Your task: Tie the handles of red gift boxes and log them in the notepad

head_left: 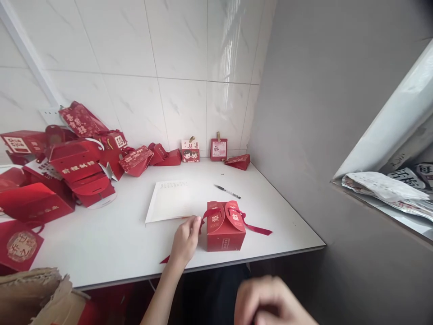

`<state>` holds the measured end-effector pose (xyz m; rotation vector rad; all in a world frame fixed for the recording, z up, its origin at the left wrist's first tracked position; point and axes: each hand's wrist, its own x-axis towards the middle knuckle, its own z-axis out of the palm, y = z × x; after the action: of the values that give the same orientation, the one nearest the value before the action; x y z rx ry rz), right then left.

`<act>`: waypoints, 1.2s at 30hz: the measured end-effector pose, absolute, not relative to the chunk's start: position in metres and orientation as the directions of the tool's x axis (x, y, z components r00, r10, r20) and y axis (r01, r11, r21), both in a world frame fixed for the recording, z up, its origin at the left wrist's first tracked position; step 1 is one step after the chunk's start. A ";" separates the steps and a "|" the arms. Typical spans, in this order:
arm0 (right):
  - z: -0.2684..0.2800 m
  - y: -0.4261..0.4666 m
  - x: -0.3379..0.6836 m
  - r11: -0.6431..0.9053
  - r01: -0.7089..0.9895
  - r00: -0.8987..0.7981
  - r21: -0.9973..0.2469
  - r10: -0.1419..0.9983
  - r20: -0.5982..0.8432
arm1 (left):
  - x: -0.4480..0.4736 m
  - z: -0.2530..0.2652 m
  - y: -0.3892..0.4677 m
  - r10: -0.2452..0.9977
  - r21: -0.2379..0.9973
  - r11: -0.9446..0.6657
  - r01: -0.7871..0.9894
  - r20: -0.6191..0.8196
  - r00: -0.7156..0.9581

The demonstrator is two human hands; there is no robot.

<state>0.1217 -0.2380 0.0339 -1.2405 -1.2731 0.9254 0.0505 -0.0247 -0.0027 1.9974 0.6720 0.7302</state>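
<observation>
A red gift box [226,230] with gold lettering stands near the table's front edge, its rounded top flaps folded together. A dark red ribbon [259,230] runs through the top and trails out to the right; its other side reaches my left hand. With thumb and fingers closed, my left hand [186,239] pinches that ribbon just left of the box. Below the table edge, at the bottom of the view, my right hand [265,298] is bent and blurred. It is apart from the box, and whether anything is inside it is hidden.
White paper [169,201] with writing and a pen [227,191] lie behind the box. Many red gift boxes [81,167] pile up at left; more line the tiled wall, including a cartoon-printed box [191,151]. A torn cardboard carton [40,293] sits lower left. A grey panel [304,113] rises at right.
</observation>
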 end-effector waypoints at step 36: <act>0.085 -0.205 0.222 -0.193 0.417 0.526 -0.888 0.848 0.062 | 0.018 0.063 -0.012 0.459 0.990 0.141 0.001 -0.066 0.886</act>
<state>0.2216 -0.2052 0.0851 -1.8084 -1.0525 0.5647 0.0180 -0.0116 0.0626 1.4001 0.3976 0.3434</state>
